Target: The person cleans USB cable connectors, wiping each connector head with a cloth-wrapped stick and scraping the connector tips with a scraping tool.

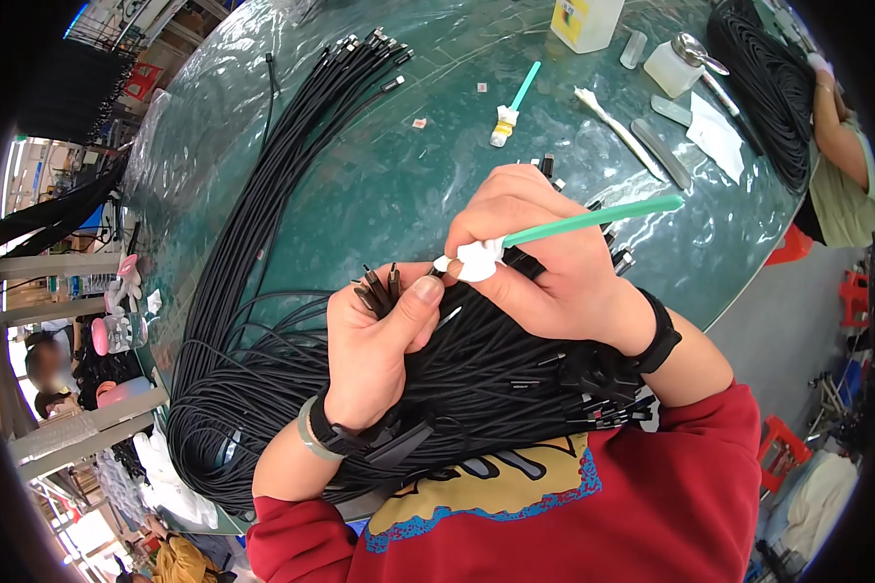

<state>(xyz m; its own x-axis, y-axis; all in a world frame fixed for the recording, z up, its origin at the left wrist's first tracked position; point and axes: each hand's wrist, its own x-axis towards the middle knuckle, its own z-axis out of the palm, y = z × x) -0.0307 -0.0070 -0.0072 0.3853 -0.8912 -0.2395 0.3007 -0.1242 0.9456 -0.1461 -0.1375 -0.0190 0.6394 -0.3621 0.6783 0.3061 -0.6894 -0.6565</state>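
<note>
My left hand (371,342) is closed around several black cable ends (381,290), their plugs sticking up past the fingers. In my right hand (564,277), the fingers pinch a green stick (598,219) with white cloth (478,260) wrapped around its lower end. The cloth is at the tip of one cable plug held between my left thumb and finger; whether they touch is hard to make out. Below both hands lies a large bundle of black cables (262,389), with more plugs (612,413) by my right forearm.
On the green table (360,194), a second cloth-wrapped stick (506,121), a white rolled cloth (617,131), a dispenser bottle (673,70) and a white container (586,21) stand or lie farther off. Coiled cables (763,92) are at right, near another person's arm (836,136).
</note>
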